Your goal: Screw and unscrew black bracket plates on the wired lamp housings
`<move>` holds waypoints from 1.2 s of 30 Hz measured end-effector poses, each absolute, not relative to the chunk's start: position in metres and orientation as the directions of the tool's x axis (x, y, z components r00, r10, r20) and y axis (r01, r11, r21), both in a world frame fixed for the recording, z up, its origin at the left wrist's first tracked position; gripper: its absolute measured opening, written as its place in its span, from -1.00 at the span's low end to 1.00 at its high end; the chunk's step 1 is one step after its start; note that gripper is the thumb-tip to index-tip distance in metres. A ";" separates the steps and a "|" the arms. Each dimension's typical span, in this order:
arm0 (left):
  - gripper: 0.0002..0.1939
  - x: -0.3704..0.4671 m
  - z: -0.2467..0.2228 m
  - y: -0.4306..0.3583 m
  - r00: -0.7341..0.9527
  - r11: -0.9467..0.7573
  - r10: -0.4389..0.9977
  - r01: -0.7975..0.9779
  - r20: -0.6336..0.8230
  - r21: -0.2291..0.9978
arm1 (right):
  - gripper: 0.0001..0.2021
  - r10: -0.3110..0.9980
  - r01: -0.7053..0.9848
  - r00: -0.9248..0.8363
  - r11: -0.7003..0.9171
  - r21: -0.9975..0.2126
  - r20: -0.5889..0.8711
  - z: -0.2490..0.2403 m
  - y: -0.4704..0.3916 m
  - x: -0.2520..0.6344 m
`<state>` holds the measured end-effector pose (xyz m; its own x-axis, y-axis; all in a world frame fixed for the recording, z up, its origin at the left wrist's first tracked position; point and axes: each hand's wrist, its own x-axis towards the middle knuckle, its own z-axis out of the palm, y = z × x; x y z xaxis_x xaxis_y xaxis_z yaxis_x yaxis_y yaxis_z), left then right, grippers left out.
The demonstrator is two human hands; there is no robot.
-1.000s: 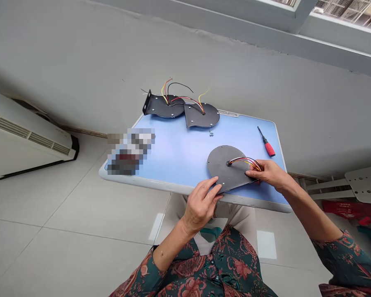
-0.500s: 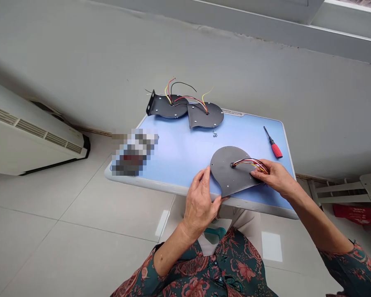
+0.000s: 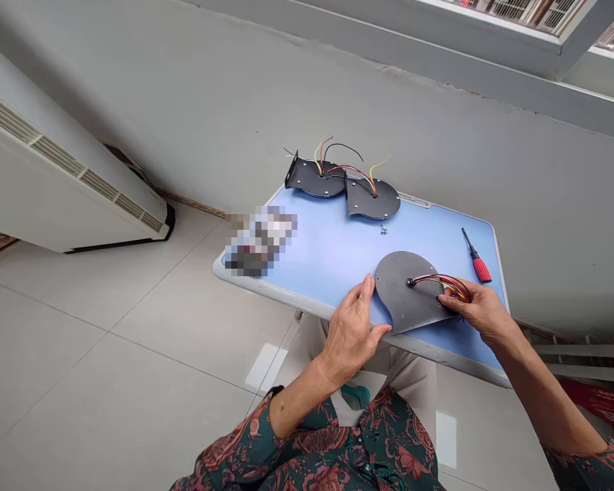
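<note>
A dark grey rounded plate (image 3: 409, 307) with wires rising from a hole near its middle lies at the front edge of the blue table (image 3: 317, 252). My right hand (image 3: 475, 308) grips the plate's right side, thumb on top, beside the bundled wires (image 3: 447, 281). Against the plate's left edge rests my left hand (image 3: 352, 326), thumb and fingers apart, its fingertips touching the rim. Behind are two similar dark plates with wires, the left one (image 3: 314, 179) and the right one (image 3: 383, 199). Small screws (image 3: 383, 229) lie in front of them.
A red-handled screwdriver (image 3: 481, 269) lies at the table's right side. A pixelated object (image 3: 260, 242) is at the left end. Beyond the table stands a grey wall (image 3: 209, 116), with a white appliance (image 3: 71, 177) on the floor at left.
The camera view has shifted, so the table and hands appear further right. Both hands keep about the same places on the plate.
</note>
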<state>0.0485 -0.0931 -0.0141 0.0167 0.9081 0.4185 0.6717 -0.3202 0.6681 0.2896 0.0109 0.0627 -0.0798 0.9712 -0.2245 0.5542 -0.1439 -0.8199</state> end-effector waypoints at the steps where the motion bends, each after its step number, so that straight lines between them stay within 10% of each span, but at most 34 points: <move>1: -0.01 0.049 -0.014 -0.093 0.017 -0.318 0.909 0.674 0.416 0.667 | -0.58 0.970 0.565 -0.077 -0.148 -0.812 -0.230 0.062 0.012 0.290; 36: -0.26 0.045 -0.008 -0.100 0.162 -0.394 0.877 0.782 0.453 0.483 | -0.27 0.966 0.623 -0.031 -0.182 -0.761 -0.257 0.062 -0.001 0.287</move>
<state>0.0450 -0.1004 -0.0085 0.1616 0.8769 0.4527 0.7821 -0.3936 0.4831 0.2868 -0.0013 0.0625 -0.0311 0.9659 -0.2571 0.6232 -0.1824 -0.7605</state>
